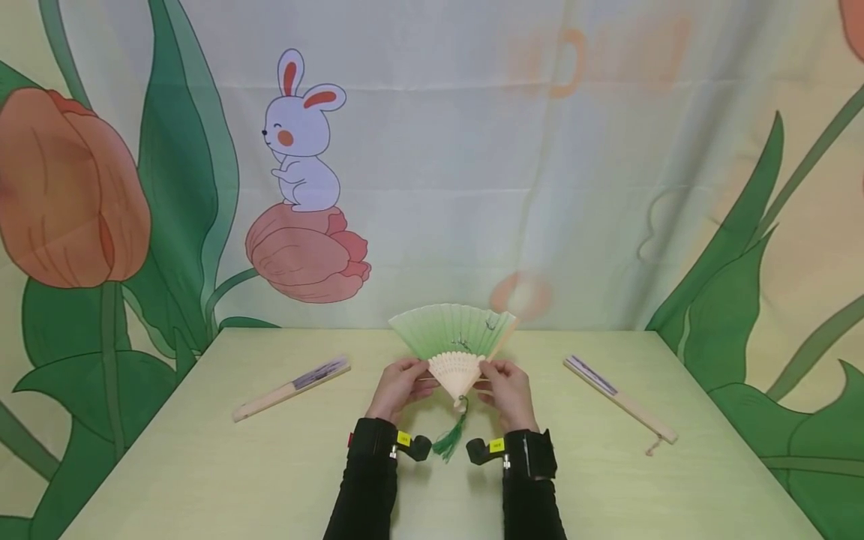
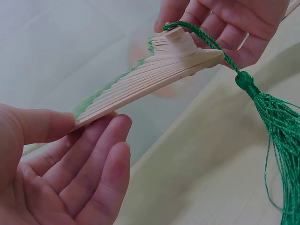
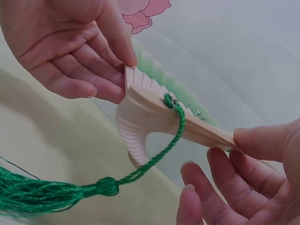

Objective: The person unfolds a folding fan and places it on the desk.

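Observation:
A green folding fan [image 1: 451, 334] is spread wide above the table, its pale slatted ribs [image 2: 136, 89] meeting at a pivot near the person. From that pivot hangs a green tassel [image 1: 451, 441] on a twisted cord. The left hand [image 1: 398, 390] pinches one outer rib between thumb and fingers. On the opposite edge, the right hand [image 1: 509, 394] pinches the other outer rib in the same way. In the right wrist view, small dark markings show on the green leaf [image 3: 187, 101]. The wrist views see the fan nearly edge-on, so most of its leaf is hidden there.
A closed folding fan [image 1: 292, 388] lies on the table [image 1: 283, 480] to the left. Another closed fan [image 1: 621, 399], with a small cord at its end, lies to the right. Behind the table hangs a printed curtain [image 1: 432, 165] with a rabbit and tulips.

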{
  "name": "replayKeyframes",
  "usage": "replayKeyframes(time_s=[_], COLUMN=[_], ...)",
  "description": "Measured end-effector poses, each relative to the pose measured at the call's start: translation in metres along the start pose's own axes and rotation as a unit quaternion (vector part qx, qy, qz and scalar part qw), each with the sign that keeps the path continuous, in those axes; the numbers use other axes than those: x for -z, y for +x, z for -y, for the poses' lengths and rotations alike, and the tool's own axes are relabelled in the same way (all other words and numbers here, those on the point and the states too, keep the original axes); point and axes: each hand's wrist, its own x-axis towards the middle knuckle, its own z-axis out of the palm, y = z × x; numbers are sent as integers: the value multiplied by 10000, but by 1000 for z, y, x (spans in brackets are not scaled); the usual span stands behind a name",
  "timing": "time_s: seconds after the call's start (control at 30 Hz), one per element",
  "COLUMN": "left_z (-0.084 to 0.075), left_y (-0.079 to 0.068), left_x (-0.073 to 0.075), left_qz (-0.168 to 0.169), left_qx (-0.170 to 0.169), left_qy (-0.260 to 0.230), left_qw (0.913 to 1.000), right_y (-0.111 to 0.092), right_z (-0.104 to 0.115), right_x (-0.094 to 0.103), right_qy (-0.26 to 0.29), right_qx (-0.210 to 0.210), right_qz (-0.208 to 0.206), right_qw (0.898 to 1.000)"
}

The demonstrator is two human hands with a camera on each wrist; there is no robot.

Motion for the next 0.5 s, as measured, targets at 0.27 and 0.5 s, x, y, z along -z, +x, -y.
replayKeyframes(time_s=[0.27,0.5], left_z=[-2,-1], left_y=[-3,-3], left_x=[-1,0], left_qz=[64,141], left_qx=[-1,-58], left_qy=[-11,-38], left_qw=[10000,9999], right_y=[2,2], right_z=[-3,2], right_x=[6,10], right_qy=[93,99], right_qx=[36,18], right_qz=[20,-114], right_qw=[9999,9999])
